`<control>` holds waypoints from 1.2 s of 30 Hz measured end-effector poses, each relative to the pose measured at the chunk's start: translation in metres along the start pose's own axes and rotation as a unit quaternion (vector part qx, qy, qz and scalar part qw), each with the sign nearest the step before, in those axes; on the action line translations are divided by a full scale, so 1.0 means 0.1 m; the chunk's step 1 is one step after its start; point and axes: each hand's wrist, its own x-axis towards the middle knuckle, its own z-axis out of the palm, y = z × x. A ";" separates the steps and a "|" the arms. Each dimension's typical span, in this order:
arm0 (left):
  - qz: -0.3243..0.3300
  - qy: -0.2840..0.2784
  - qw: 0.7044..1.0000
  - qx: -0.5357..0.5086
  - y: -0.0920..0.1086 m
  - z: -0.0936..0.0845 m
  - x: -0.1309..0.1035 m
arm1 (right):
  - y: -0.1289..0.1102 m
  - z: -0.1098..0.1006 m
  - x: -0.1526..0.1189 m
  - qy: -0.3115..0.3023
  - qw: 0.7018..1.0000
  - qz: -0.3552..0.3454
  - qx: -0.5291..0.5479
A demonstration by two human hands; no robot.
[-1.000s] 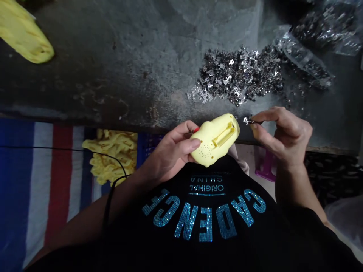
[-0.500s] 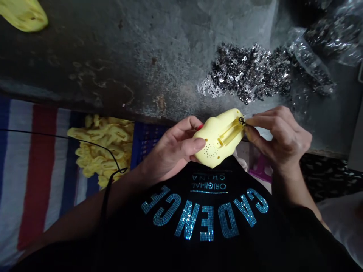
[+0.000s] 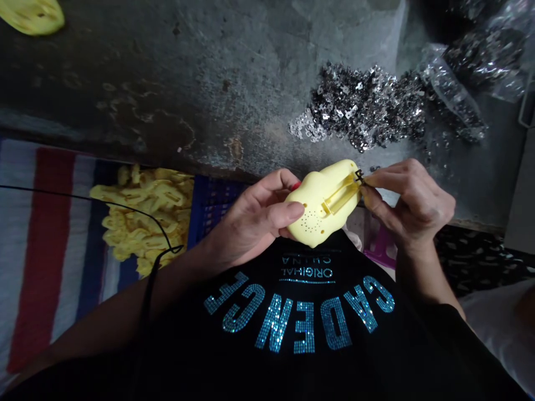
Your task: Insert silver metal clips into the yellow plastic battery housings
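Observation:
A yellow plastic shell with a long open slot and a ring of small holes is gripped by my left hand, thumb on its face and fingers behind. My right hand pinches a small dark metal clip between thumb and forefinger, at the right end of the slot. Whether the clip touches the slot's wall is too small to tell. Beyond the hands, a heap of small shiny metal clips lies on the grey metal table.
Yellow shells fill the space beside a blue basket below the table edge. Another yellow piece lies at the far left. Clear plastic bags are at the back right. A black cable crosses my left arm.
The dark clip in my right hand has turned slightly and now shows a more branched outline at the slot's end. The surroundings have shifted a little left in view; my left hand keeps its hold.

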 end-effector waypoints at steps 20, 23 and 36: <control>0.001 -0.008 1.000 0.000 -0.03 0.02 -0.01 | -0.03 -0.08 -0.05 -0.040 0.996 -0.013 -0.075; -0.001 -0.006 1.000 -0.005 -0.03 0.03 -0.01 | -0.02 -0.08 -0.04 -0.039 0.997 -0.014 -0.064; -0.007 0.013 0.999 -0.033 -0.03 0.02 0.00 | -0.06 -0.04 -0.12 -0.004 0.998 -0.014 -0.067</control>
